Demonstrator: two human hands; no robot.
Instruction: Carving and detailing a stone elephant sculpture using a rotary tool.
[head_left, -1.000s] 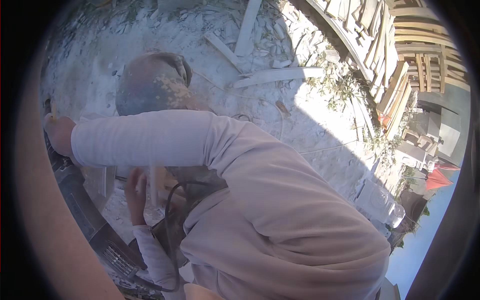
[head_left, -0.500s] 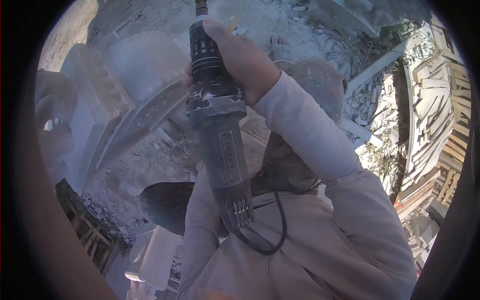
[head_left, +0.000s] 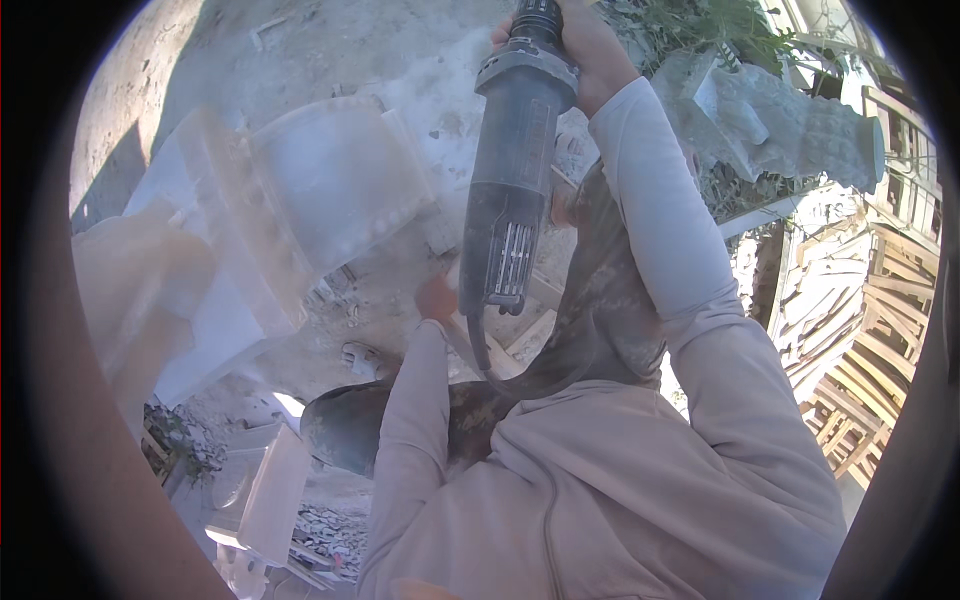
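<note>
My right hand [head_left: 603, 60] is wrapped round the neck of a dark corded straight grinder [head_left: 515, 150]. The tool's front end runs out of the picture at the top, so its tip is hidden. Its vented rear end points down toward my lap, and a black cord [head_left: 478, 345] hangs from it. Lower and to the left, my left hand [head_left: 436, 298] shows beside the grinder's rear, apart from it in the picture. Its fingers are too unclear to read. Left of the tool lies a large pale stone piece [head_left: 340, 165] with a curved face and a moulded edge.
At the far left is more carved pale stone [head_left: 150, 270]. A stone block [head_left: 262, 495] stands at lower left. Another carved stone [head_left: 790, 125] lies upper right beside green plants [head_left: 690, 30]. Wooden slats [head_left: 870, 340] are heaped along the right. Rubble and dust cover the ground.
The grinder and my right hand have moved up and to the right in the picture. My left hand, hidden behind the tool before, now shows. The surroundings have shifted with the view.
</note>
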